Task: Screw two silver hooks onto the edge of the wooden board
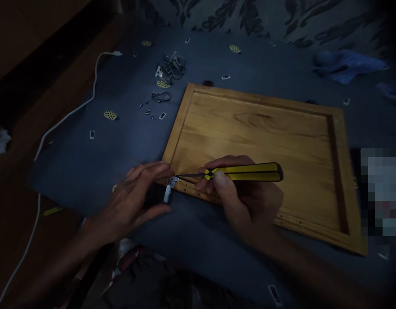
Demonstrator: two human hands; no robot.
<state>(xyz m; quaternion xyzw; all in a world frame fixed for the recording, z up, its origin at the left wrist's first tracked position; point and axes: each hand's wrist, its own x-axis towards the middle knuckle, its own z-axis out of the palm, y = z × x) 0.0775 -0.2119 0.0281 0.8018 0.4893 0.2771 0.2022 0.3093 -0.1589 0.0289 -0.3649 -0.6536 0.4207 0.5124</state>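
My right hand (246,197) is closed around a yellow-and-black screwdriver (249,172), held nearly level above a wooden panel (256,133). The screwdriver's thin shaft points left, its tip at a metal hinge (169,189) on the panel's near left corner. The hinge arm sticks out over the near edge. My left hand (133,197) lies at that corner, fingers stretched toward the hinge and thumb apart below it. Whether its fingertips press on the panel or the hinge I cannot tell. Several small holes run along the panel's near edge.
Beyond the panel lie a heap of metal hinges (172,66), another hinge (161,96) and several loose screws (148,112) on the blue patterned cloth (127,146). A white cable (94,86) runs down the left. A blue cloth (349,65) lies at the back right.
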